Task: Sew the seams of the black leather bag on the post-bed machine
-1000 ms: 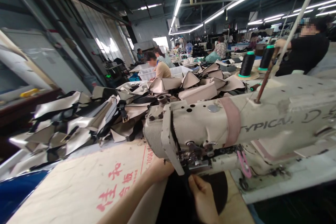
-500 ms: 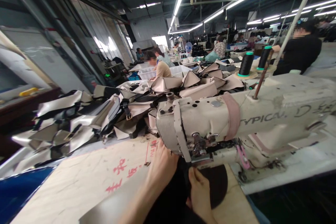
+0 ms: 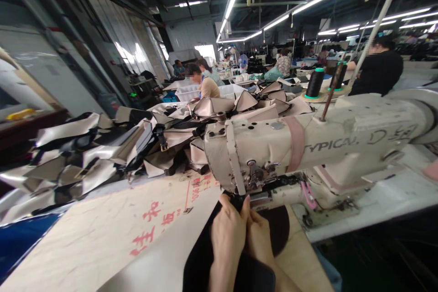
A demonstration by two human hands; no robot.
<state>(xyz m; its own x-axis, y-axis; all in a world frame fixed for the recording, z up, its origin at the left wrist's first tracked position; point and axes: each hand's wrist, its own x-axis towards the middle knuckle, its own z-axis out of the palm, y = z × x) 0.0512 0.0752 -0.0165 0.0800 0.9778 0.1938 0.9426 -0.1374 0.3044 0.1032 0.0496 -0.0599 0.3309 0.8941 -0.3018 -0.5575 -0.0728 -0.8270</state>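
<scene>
Side by side, my two hands are at the front of the sewing machine [image 3: 253, 146], close under its head. My left hand [image 3: 227, 232] is closed, thumb and fingers pinching the edge of a black bag piece [image 3: 198, 251]. Right beside it, my right hand [image 3: 260, 232] also pinches the black material, fingertips partly hidden behind the left hand. A pale grey panel [image 3: 153, 255], apparently joined to the black part, spreads out to the left over the board. A rounded black flap [image 3: 280, 228] lies right of my right hand. The needle and presser foot cannot be made out.
A wooden board [image 3: 102, 223] with red writing covers the table; a small metal buckle piece [image 3: 187, 211] lies on it. Beyond is a heap of beige and black bag pieces [image 3: 112, 146]. Black thread spools [image 3: 315, 83] stand behind the machine. Co-workers [image 3: 208, 86] sit farther back.
My left hand has come back from beside the machine head to sit against my right hand, now pinching the edge. More of the pale panel shows, and the view has shifted slightly.
</scene>
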